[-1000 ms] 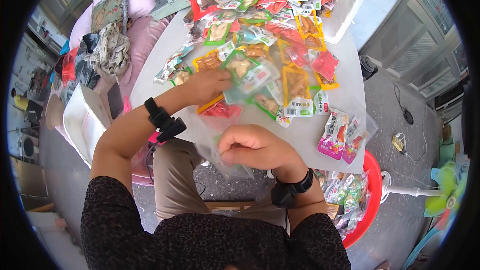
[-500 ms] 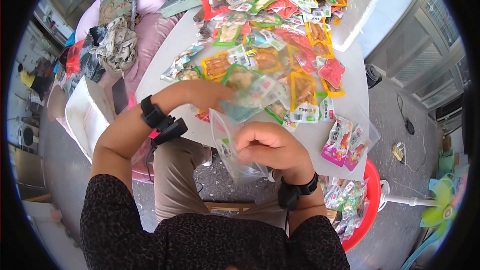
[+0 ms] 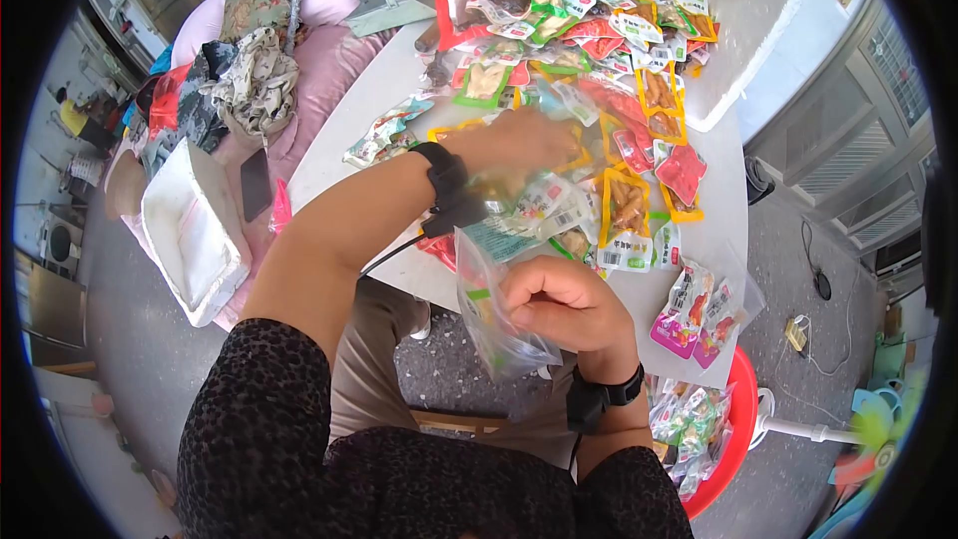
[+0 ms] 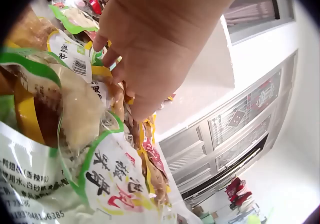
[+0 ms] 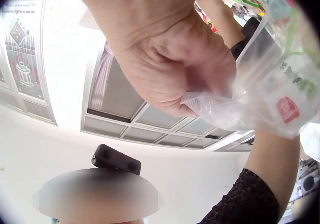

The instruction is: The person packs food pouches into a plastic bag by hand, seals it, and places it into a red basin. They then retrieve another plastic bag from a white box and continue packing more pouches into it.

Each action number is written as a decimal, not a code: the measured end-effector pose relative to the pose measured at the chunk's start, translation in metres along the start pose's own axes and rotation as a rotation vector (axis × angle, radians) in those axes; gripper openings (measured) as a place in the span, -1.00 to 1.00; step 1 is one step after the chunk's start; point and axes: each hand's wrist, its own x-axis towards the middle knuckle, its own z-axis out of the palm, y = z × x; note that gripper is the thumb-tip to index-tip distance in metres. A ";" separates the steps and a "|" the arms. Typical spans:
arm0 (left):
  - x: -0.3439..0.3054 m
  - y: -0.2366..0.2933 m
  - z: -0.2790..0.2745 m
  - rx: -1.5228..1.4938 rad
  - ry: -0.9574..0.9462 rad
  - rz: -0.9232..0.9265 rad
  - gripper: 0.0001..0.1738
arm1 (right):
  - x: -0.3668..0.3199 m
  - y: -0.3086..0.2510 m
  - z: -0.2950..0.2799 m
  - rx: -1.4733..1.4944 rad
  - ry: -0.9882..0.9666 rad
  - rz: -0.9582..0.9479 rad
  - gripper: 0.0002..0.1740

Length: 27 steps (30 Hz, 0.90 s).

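My right hand (image 3: pixel 567 304) pinches the edge of a clear plastic bag (image 3: pixel 502 329), which hangs in front of the table edge. Through its film in the right wrist view a packet (image 5: pixel 295 86) with a red label and green print shows inside. My left hand (image 3: pixel 524 145), blurred, stretches across the table over the snack packets. In the left wrist view its fingers (image 4: pixel 112 58) are spread, their tips right at a yellow-edged packet (image 4: pixel 116 98). Close below that wrist lies a green-edged packet (image 4: pixel 95 159) with white printed film. A yellow-edged packet (image 3: pixel 627 205) lies right of the left hand.
A heap of packets spills from a white foam box (image 3: pixel 743 60) at the back of the table. Two pink-and-white packets (image 3: pixel 684 309) lie at the right edge, above a red basin (image 3: pixel 736 439) full of packets. On the left stands another white foam box (image 3: pixel 195 230).
My left hand has moved away from the bag's mouth, forward and right over the packets. The right hand still holds the bag, which now shows something coloured inside.
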 end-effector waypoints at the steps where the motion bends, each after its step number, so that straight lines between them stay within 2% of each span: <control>1: -0.005 0.005 -0.010 -0.025 -0.004 -0.083 -0.59 | -0.001 0.000 -0.002 0.006 0.018 0.005 -0.98; 4: 0.003 -0.063 0.014 -0.027 0.340 -0.203 -0.49 | -0.003 -0.001 -0.005 0.055 0.091 0.022 -0.99; 7: -0.006 -0.082 0.007 -0.156 0.339 -0.613 -0.34 | -0.007 -0.002 -0.012 0.128 0.198 0.014 -0.98; 9: -0.014 -0.078 0.000 -0.070 0.181 -0.575 -0.24 | -0.013 -0.006 -0.018 0.144 0.266 -0.029 -0.96; 10: -0.013 -0.077 0.000 -0.059 0.164 -0.584 -0.26 | -0.017 -0.010 -0.019 0.218 0.315 -0.053 -0.93; 11: -0.012 -0.077 0.001 -0.048 0.147 -0.592 -0.28 | -0.024 -0.015 -0.022 0.171 0.396 -0.116 -0.93; 13: -0.004 -0.087 0.013 -0.087 0.235 -0.675 -0.45 | -0.038 -0.029 -0.025 0.093 0.576 -0.270 -0.94; 16: 0.003 -0.094 0.016 -0.199 0.244 -0.744 -0.35 | -0.053 -0.050 -0.034 0.014 0.785 -0.490 -0.93; 19: 0.013 -0.092 0.021 -0.157 0.204 -0.705 -0.34 | -0.050 -0.055 -0.033 -0.288 0.880 -0.387 -0.98; 20: 0.015 -0.092 0.023 -0.160 0.203 -0.731 -0.37 | -0.044 -0.049 -0.033 -0.394 0.903 -0.226 -0.98; 22: 0.017 -0.095 0.024 -0.163 0.201 -0.784 -0.43 | -0.027 -0.025 -0.040 -0.548 0.797 0.030 -0.97; 24: 0.011 -0.096 0.020 -0.150 0.185 -0.720 -0.50 | -0.012 0.017 -0.052 -0.666 0.617 0.080 -0.97; 27: 0.000 -0.091 0.007 -0.083 0.217 -0.689 -0.57 | -0.003 0.052 -0.049 -0.691 0.517 0.206 -0.96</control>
